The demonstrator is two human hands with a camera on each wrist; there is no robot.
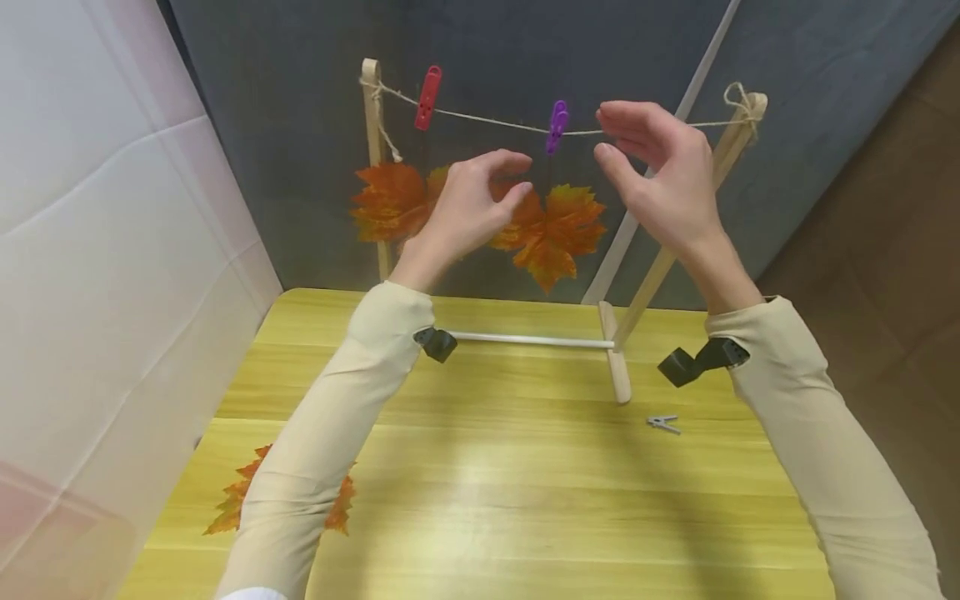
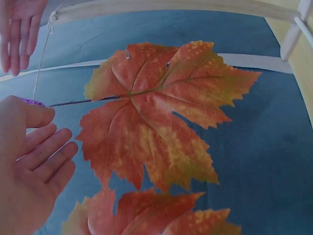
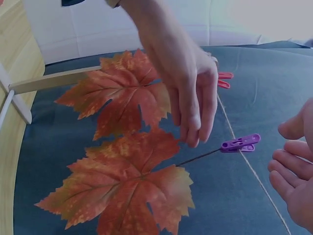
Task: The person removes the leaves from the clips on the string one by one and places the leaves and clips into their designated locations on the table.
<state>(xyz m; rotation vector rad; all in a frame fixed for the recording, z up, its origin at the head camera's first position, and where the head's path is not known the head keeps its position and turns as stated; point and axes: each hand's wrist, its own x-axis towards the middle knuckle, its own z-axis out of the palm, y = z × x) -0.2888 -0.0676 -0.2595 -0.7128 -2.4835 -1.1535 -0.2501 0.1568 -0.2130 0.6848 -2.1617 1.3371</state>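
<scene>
A purple clothespin (image 1: 557, 127) grips the twine (image 1: 487, 120) and the dark stem of an orange maple leaf (image 1: 561, 233) hanging below it. Just left of that pin is my left hand (image 1: 468, 196), fingers bent loosely and thumb apart, holding nothing; in the head view it overlaps the hanging leaves. On the pin's other side my right hand (image 1: 663, 171) is raised beside the twine, its thumb and fingers spread with a gap between them. Further left, a red clothespin (image 1: 428, 98) sits on the twine above a second maple leaf (image 1: 392, 202).
Wooden posts (image 1: 660, 271) with a white rod (image 1: 525, 340) low between them carry the twine. A grey clothespin (image 1: 663, 423) lies on the yellow wood-grain table (image 1: 480, 467). Another maple leaf (image 1: 341, 507) lies at the left, partly under my left sleeve. Dark cloth (image 1: 480, 42) hangs behind.
</scene>
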